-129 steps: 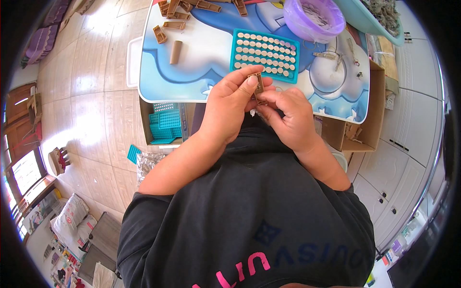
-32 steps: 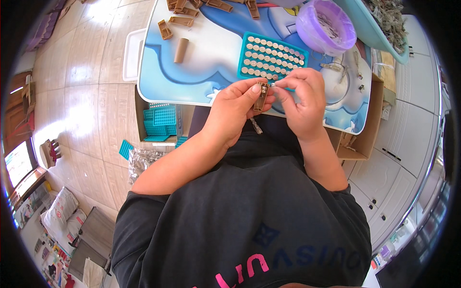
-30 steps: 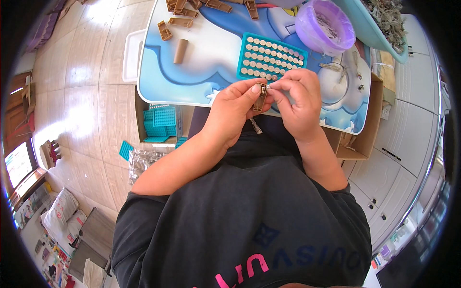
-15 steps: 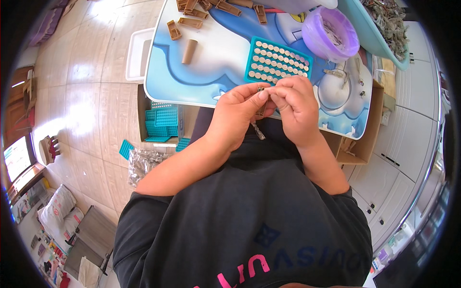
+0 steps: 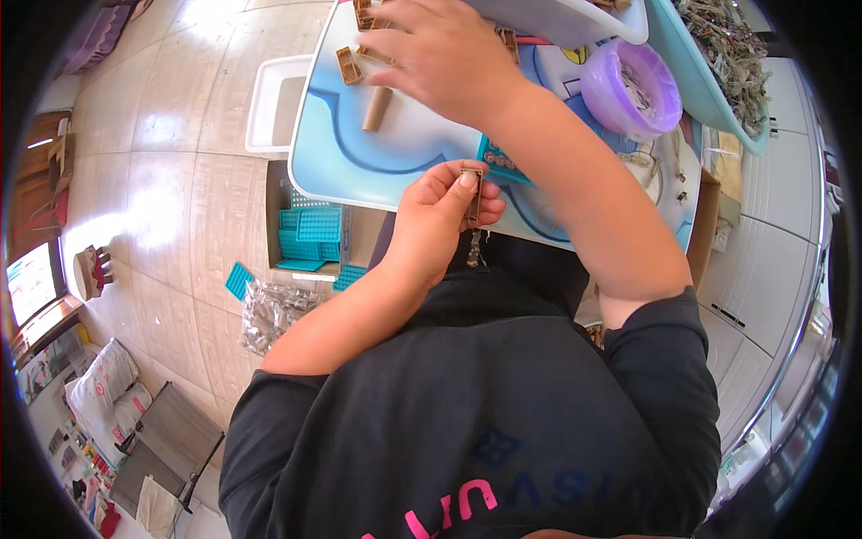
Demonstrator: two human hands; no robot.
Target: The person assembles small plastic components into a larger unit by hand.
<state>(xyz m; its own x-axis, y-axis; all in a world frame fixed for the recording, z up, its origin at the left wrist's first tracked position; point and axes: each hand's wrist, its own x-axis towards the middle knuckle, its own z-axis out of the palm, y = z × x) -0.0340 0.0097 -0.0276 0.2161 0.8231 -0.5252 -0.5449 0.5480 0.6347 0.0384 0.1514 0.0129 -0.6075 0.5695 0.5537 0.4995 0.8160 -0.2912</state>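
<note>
My left hand (image 5: 437, 208) is closed on a small brown plastic casing (image 5: 473, 199), upright near the table's front edge. A short bundle of greyish wire (image 5: 475, 249) hangs below it. My right hand (image 5: 435, 56) stretches across to the far left of the table, fingers spread and slightly blurred, over several loose brown casings (image 5: 348, 66); I see nothing in its grasp. Just below its fingers lies a plain brown cylinder (image 5: 377, 109). The teal tray of round metallic pieces (image 5: 505, 164) is mostly hidden under my right forearm.
A purple tub (image 5: 597, 90) stands at the table's right, beside a large light-blue basin (image 5: 669, 54) heaped with wired parts. A white bin (image 5: 575, 22) sits at the back. Left of the table are a white tray (image 5: 254, 108), a box of teal trays (image 5: 310, 235) and a clear bag of parts (image 5: 269, 310).
My right hand has left the casing in my left hand and swung far left over the loose brown casings. My left hand keeps its hold. The view has shifted slightly.
</note>
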